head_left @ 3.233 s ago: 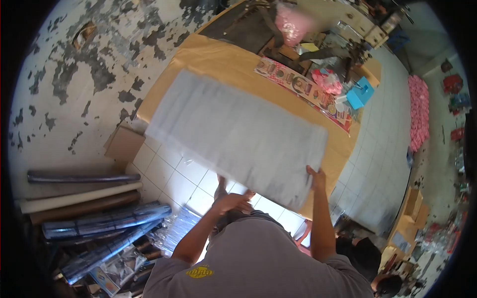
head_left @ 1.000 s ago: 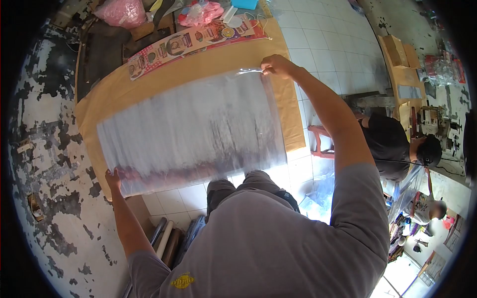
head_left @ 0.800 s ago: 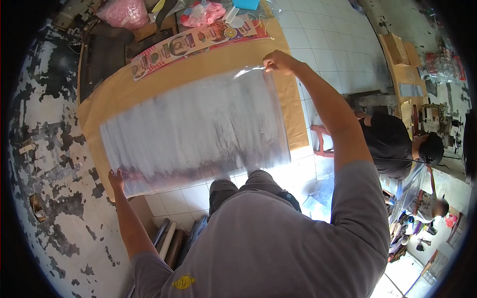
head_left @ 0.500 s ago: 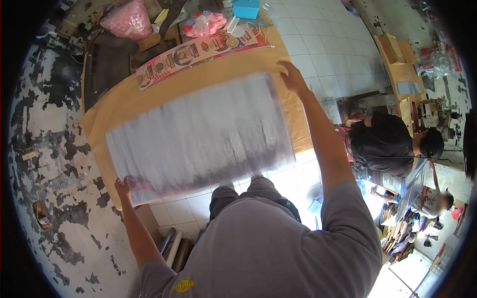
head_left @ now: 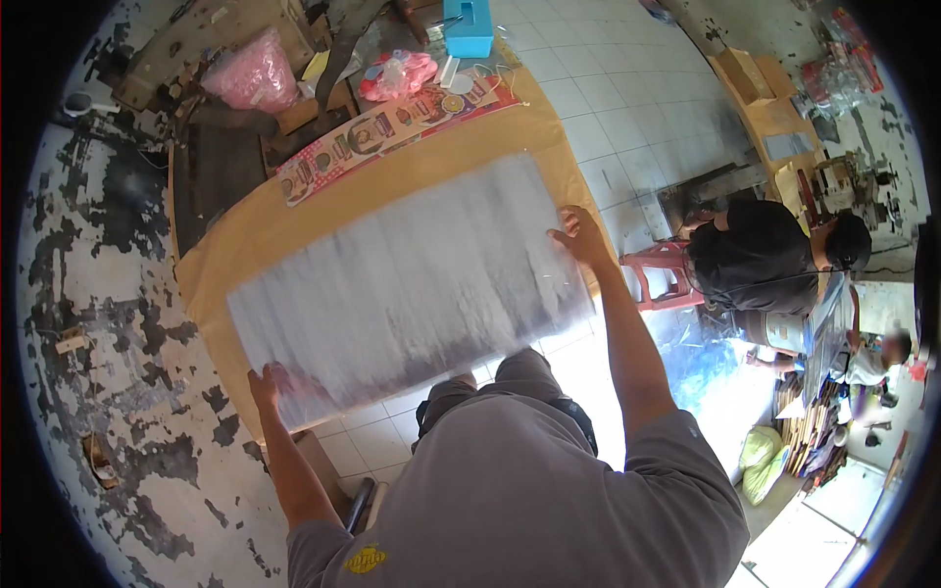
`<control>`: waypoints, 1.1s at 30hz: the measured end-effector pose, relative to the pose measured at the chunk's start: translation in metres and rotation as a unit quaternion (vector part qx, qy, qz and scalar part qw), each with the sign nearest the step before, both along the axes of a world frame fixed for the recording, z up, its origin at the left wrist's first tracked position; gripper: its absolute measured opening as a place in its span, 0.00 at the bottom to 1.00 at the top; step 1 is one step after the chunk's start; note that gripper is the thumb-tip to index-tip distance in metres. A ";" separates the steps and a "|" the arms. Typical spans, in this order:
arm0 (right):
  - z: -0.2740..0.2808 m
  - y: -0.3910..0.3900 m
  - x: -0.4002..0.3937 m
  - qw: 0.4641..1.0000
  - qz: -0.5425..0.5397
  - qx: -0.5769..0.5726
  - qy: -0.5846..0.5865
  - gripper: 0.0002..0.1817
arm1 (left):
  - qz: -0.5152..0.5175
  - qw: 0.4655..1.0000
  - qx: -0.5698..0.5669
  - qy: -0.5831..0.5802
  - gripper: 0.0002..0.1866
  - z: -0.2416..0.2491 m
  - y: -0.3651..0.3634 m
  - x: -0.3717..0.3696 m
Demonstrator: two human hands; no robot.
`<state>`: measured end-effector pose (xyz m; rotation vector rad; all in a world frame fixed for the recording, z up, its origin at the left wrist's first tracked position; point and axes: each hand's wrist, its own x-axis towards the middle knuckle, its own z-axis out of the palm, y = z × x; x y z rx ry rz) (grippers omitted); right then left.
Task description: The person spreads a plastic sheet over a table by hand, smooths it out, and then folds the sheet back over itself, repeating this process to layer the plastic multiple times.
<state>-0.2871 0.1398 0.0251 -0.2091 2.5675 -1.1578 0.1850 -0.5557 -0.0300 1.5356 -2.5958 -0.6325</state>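
Note:
A large, shiny grey plastic sheet (head_left: 412, 274) lies across brown paper (head_left: 225, 265) on the table before me, its surface streaked and reflective. At its near left corner, my left hand (head_left: 267, 387) has its fingers closed on the sheet's edge, partly seen through the film. Along the right edge, my right hand (head_left: 582, 237) rests with fingers apart and slightly bent, touching the sheet's border. Beyond the sheet, a printed strip with pictures (head_left: 392, 132) lies on the paper.
At the table's far side are a pink plastic bag (head_left: 252, 73), a pink bundle (head_left: 400, 74) and a blue box (head_left: 468, 27). A peeling wall (head_left: 108, 343) stands close on the left. On the right, a person in black (head_left: 753, 257) sits near a red stool (head_left: 659, 274); another person is farther off.
My right hand has come nearer along the sheet's right edge. My left hand appears slightly lower and farther right, still at the corner. The view has shifted a little.

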 end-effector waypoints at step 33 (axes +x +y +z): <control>-0.011 -0.018 -0.200 0.914 0.362 -0.125 0.134 0.06 | -0.489 0.868 0.049 0.070 0.22 0.049 0.463 -0.580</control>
